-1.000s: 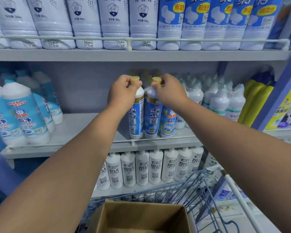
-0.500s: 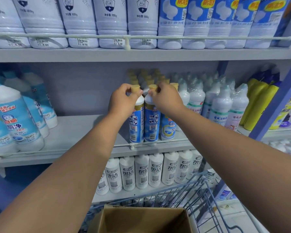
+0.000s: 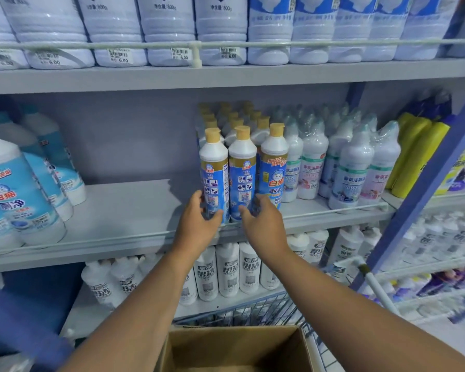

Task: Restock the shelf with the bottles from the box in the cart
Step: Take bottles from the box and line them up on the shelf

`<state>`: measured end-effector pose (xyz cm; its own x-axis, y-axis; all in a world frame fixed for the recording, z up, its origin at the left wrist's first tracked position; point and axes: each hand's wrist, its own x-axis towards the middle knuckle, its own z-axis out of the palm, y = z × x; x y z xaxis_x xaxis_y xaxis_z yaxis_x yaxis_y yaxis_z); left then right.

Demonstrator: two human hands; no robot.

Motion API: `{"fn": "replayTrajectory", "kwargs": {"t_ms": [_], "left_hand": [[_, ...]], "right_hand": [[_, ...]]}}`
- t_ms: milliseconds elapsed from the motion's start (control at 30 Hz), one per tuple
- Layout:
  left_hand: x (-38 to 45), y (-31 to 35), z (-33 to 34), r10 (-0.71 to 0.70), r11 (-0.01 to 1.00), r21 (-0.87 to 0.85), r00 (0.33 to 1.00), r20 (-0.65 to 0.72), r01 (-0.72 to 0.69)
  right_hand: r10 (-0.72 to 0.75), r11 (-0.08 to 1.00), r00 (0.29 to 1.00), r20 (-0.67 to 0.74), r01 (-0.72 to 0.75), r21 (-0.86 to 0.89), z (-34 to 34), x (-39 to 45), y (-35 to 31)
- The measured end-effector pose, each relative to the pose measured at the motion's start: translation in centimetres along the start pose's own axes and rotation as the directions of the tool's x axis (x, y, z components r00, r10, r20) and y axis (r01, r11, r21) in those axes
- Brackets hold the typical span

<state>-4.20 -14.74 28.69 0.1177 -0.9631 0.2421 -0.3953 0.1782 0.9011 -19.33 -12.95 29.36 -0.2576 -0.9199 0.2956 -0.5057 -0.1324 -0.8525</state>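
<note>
Both arms bare, reaching fwd and up from the bottom corners, converging toward centre. Left hand (image 3: 196, 226): back to camera, fingers loosely curved, thumb out to the right. Right hand (image 3: 263, 224): back to camera, fingers loosely spread and part-curled, pointing up-left. Hands near each other, not touching. Can't tell if either grips.

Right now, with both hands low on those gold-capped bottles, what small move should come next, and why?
Probably turn the two front bottles so their labels face out. The left hand and right hand hold the left bottle and the middle bottle near their bases, both showing back panels, while the third bottle beside them shows its front.
</note>
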Motion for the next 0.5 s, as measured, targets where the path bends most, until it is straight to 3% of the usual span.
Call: {"fn": "replayTrajectory", "kwargs": {"t_ms": [500], "left_hand": [[0.6,-0.3,0.3,-0.010,0.998,0.062,1.000,-0.009,0.010]], "right_hand": [[0.043,0.960,0.996,-0.080,-0.063,-0.272,1.9,1.7,-0.4]]}}
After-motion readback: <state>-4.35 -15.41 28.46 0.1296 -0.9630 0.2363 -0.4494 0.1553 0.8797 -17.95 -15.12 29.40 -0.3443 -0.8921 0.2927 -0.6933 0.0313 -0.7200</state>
